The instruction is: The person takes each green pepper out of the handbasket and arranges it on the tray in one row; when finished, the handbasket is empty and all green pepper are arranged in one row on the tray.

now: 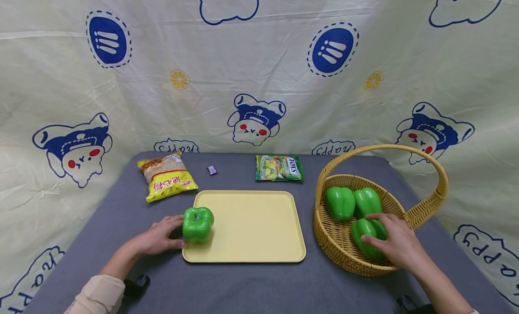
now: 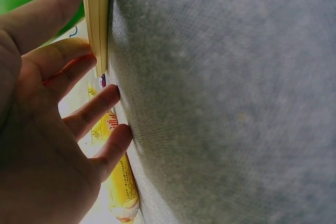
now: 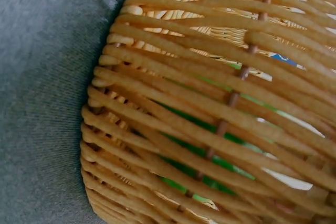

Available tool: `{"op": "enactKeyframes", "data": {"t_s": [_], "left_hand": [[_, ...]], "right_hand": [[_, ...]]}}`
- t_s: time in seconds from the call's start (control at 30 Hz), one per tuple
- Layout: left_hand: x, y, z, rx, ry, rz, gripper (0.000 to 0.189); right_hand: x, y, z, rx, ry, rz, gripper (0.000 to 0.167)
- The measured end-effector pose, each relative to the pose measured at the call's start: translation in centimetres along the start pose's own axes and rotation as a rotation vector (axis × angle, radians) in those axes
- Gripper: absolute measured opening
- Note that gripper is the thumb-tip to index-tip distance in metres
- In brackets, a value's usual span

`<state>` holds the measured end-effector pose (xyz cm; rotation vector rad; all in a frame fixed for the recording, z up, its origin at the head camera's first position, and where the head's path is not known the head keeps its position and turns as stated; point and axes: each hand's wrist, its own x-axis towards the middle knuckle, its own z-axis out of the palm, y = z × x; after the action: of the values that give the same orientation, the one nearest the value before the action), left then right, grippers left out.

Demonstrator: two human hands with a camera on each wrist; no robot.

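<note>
My left hand rests at the left edge of a pale yellow tray; in the left wrist view its spread fingers reach to the tray's rim and the grey cloth. On the tray's left end, right by that hand, a green bell pepper stands upright. My right hand is inside a wicker basket, thumb and fingers around a green bell pepper. Two more green bell peppers, a left one and a right one, lie behind it. The basket's weave hides that hand in the right wrist view.
A yellow snack bag lies behind the tray at the left, with a small purple packet beside it. Further right is a green packet. The basket's tall handle arches over its opening. A printed curtain hangs behind the table.
</note>
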<state>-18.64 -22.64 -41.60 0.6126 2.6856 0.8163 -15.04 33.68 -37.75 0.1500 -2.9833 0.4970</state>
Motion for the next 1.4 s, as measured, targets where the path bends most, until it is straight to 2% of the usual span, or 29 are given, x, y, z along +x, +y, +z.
{"op": "enactKeyframes", "data": {"t_s": [0.13, 0.27, 0.63, 1.03, 1.4], "left_hand": [[0.0, -0.1, 0.0, 0.003, 0.002, 0.001, 0.071], [0.0, -0.2, 0.1, 0.005, 0.005, 0.005, 0.071], [0.0, -0.1, 0.0, 0.002, 0.005, 0.001, 0.071], [0.0, -0.1, 0.0, 0.002, 0.004, 0.0, 0.07], [0.0, 0.0, 0.1, -0.004, 0.0, -0.007, 0.07]], "right_hand": [[0.1, -0.2, 0.0, 0.022, -0.006, -0.041, 0.057], [0.3, -0.3, 0.1, 0.035, -0.002, -0.068, 0.054], [0.4, -0.8, 0.4, 0.054, -0.017, -0.045, 0.078], [0.2, -1.4, 0.4, 0.052, -0.058, -0.07, 0.08], [0.6, -2.3, 0.5, 0.027, -0.1, -0.023, 0.089]]}}
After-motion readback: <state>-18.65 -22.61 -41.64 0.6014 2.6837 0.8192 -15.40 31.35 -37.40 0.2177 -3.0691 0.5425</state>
